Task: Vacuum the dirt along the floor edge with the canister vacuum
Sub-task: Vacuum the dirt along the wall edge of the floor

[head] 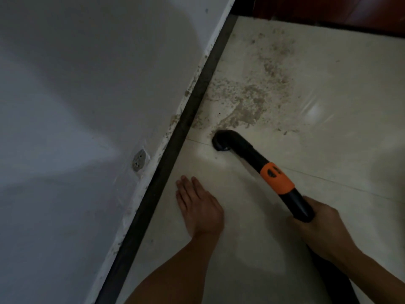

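A black vacuum wand (245, 148) with an orange collar (277, 177) runs from lower right up to a curved nozzle end (221, 141) that touches the pale floor tile. My right hand (317, 224) grips the wand's black tube below the collar. A patch of brown dirt (245, 99) spreads just beyond the nozzle and along the dark skirting strip (182, 128). My left hand (197, 205) lies flat on the tile, fingers together and extended, holding nothing, left of the wand.
A white wall (87, 106) fills the left, with chipped paint and a small grey patch (139, 160) near its base. Dark reddish furniture or a door (328, 9) stands at the top right. A tile joint (328, 178) crosses the floor.
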A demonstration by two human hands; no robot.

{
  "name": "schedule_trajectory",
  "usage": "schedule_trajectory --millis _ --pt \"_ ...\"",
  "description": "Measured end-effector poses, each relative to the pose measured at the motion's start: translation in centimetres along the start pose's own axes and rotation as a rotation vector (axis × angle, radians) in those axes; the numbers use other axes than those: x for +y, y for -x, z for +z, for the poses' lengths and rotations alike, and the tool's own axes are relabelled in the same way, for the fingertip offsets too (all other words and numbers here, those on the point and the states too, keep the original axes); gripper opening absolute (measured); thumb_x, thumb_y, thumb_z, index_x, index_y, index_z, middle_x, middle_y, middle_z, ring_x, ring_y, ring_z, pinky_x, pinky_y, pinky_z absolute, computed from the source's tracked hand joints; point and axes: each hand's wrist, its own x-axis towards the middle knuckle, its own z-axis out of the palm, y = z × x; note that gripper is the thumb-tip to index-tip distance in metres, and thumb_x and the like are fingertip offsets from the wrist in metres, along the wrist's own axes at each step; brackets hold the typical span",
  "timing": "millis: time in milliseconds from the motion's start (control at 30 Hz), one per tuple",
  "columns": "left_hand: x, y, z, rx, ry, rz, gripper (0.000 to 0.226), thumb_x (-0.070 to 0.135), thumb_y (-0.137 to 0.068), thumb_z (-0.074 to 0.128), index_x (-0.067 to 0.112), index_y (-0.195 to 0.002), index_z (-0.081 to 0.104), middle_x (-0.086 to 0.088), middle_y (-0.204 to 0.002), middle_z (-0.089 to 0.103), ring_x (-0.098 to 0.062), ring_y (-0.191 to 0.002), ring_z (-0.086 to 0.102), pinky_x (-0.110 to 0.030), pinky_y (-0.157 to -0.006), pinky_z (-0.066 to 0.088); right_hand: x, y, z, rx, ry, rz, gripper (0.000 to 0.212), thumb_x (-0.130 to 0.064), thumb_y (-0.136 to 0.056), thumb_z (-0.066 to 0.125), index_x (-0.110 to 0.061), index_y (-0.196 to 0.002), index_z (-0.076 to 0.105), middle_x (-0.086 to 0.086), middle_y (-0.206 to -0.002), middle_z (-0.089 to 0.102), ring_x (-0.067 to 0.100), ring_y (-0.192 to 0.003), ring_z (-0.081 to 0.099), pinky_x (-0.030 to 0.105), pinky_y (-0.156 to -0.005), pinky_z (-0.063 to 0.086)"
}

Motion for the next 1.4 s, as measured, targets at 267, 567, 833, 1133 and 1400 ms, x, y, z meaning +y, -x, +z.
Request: schedule_trajectory --millis 267,567,833,1133,1400 --pt "0.1 0.0 -0.3 -0.014 0.019 -0.009 0.059 0.024 -0.090 0.027 -0.002 -0.139 0.045 -0.026 -0.149 0.036 -0.040 -0.139 0.032 -0.050 -0.113 0.021 -2.8 -2.5 1.2 0.013 -0.040 -0.042 0.021 -0.012 -0.073 0.075 -0.027 -0.080 0.061 0.004 -0.067 0.064 0.024 -0.061 0.062 0.034 -0.058 0.048" --pt "0.2 -0.1 -0.4 -0.030 0.035 -0.009 0.060 0.025 -0.089 0.024 -0.003 -0.138 0.047 -0.027 -0.147 0.038 -0.041 -0.137 0.035 -0.050 -0.113 0.020 -7.2 -6.1 2.1 -0.001 -0.136 -0.084 0.017 -0.010 -0.077 0.072 -0.020 -0.072 0.059 0.009 -0.058 0.061 0.023 -0.048 0.056 0.026 -0.048 0.043" --pt "-0.1 -0.2 -0.3 -0.037 0.028 -0.006 0.061 0.025 -0.088 0.027 -0.003 -0.138 0.047 -0.027 -0.147 0.037 -0.041 -0.138 0.034 -0.051 -0.113 0.020 -6.4 -4.8 1.4 -0.166 -0.136 -0.058 0.016 -0.002 -0.075 0.071 -0.013 -0.072 0.060 0.000 -0.046 0.056 0.016 -0.039 0.053 0.031 -0.046 0.044" --pt "-0.3 -0.3 0.0 -0.012 0.039 0.004 0.060 0.025 -0.090 0.025 -0.004 -0.139 0.045 -0.027 -0.147 0.037 -0.041 -0.138 0.034 -0.051 -0.113 0.020 -2.4 -0.4 -1.8 -0.101 -0.040 -0.046 0.026 0.000 -0.075 0.073 -0.022 -0.068 0.060 -0.002 -0.050 0.058 0.010 -0.043 0.055 0.027 -0.048 0.041" --pt "-0.2 -0.2 0.1 0.008 0.044 0.004 0.060 0.025 -0.090 0.023 -0.003 -0.140 0.043 -0.027 -0.148 0.037 -0.041 -0.138 0.033 -0.049 -0.114 0.018 1.3 4.3 -0.4 -0.081 -0.005 -0.036 0.023 0.000 -0.071 0.073 -0.022 -0.071 0.065 0.003 -0.057 0.065 0.012 -0.049 0.059 0.032 -0.052 0.043"
